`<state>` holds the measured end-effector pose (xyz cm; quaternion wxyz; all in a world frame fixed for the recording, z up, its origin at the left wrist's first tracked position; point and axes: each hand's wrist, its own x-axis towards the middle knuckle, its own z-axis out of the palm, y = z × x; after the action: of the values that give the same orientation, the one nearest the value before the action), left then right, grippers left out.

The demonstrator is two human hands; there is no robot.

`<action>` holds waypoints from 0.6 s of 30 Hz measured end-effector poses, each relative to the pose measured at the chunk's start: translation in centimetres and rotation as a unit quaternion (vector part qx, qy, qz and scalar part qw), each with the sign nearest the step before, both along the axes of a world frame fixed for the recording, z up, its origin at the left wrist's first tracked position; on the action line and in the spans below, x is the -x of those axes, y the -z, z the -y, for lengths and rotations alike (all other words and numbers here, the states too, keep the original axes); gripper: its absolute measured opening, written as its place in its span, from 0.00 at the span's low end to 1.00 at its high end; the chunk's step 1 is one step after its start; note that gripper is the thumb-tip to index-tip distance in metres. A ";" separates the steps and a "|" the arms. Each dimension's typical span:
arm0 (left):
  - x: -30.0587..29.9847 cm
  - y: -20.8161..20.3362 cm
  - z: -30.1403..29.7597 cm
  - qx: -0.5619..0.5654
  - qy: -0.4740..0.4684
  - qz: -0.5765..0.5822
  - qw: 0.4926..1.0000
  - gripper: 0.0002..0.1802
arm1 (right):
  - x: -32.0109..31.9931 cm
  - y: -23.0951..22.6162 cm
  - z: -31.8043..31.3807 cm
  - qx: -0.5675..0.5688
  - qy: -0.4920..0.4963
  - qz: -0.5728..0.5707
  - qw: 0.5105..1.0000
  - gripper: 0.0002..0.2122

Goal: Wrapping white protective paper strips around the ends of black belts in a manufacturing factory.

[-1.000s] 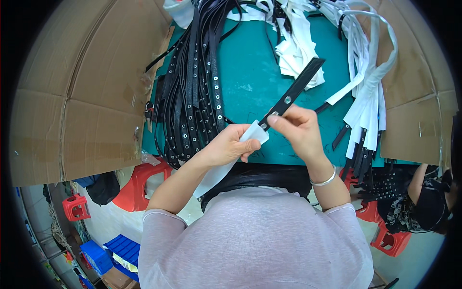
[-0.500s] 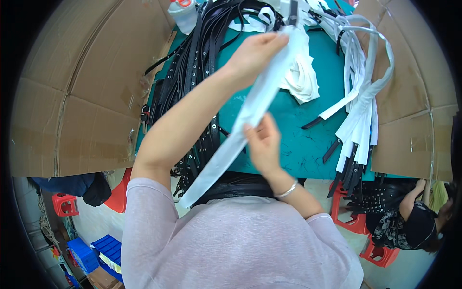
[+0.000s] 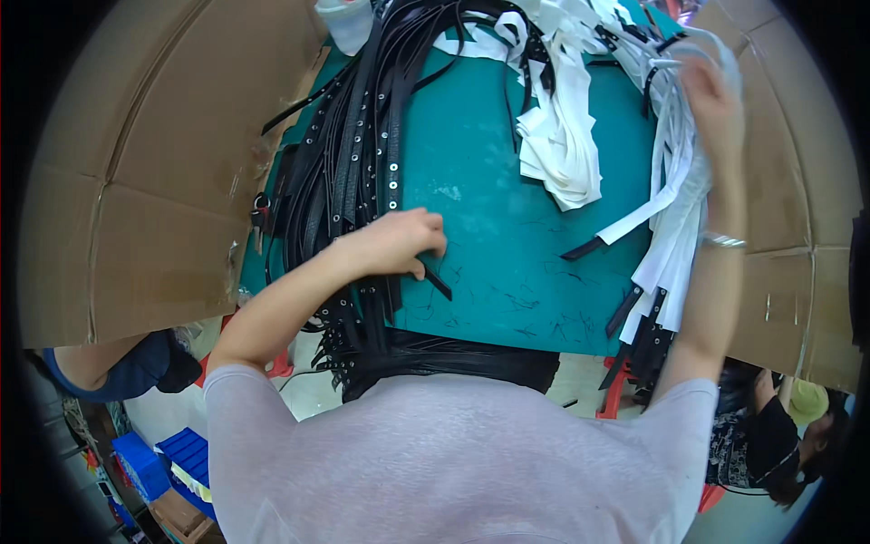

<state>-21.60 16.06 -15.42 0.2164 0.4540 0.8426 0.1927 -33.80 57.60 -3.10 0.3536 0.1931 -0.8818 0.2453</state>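
Observation:
My left hand [image 3: 403, 243] is over the right side of a heap of black eyelet straps [image 3: 362, 136]. Its fingers are bent and apart from the thumb, around a black strap end [image 3: 439, 283] that pokes out over the mat. At the far right, my right hand [image 3: 711, 95] is smeared by motion above a bundle of straps in white sleeves [image 3: 675, 195]. A white strip end [image 3: 666, 63] shows beside its fingers; whether they grip it is unclear. Between the hands lies a stack of flat white sleeves [image 3: 564, 163].
Cardboard walls [image 3: 163, 181] [image 3: 784, 181] flank the green mat [image 3: 498, 272], which has dark thread scraps on it. A white tub [image 3: 347, 23] stands at the back left, with keys [image 3: 261, 213] near the left wall. Other people sit at both sides.
The long white strip that both hands held has left the middle. My right hand has swung to the right bundle, while my left hand has come down to the black straps.

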 end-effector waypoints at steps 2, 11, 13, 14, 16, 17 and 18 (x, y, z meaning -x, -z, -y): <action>-0.9 0.8 -0.5 -0.010 0.001 0.002 1.000 0.12 | -3.0 5.3 6.1 0.014 -0.009 0.198 0.980 0.09; -4.2 -0.9 -0.6 -0.220 -0.133 -0.005 0.966 0.08 | -4.7 15.2 9.3 -0.257 0.106 0.255 0.926 0.07; -5.5 -1.0 -1.2 -0.294 -0.236 0.087 0.922 0.07 | -5.7 13.5 9.4 -0.167 0.111 0.288 0.936 0.06; -6.0 -1.3 -1.5 -0.300 -0.261 0.117 0.910 0.07 | -6.7 11.8 10.1 -0.073 0.116 0.319 0.938 0.05; -6.4 -0.8 -2.8 -0.336 -0.303 0.161 0.877 0.07 | -8.7 10.1 11.3 0.037 0.102 0.396 0.912 0.05; -6.6 -0.3 -3.3 -0.366 -0.346 0.204 0.839 0.07 | -9.4 10.1 11.8 0.068 0.025 0.316 0.946 0.04; -6.5 0.5 -3.7 -0.400 -0.366 0.242 0.805 0.07 | -10.1 10.2 12.4 0.099 -0.053 0.231 0.966 0.04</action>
<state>-15.12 19.78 -15.89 0.1258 0.0972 0.7151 0.6807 -23.75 45.23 -13.26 0.1444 0.1416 -0.8992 0.3881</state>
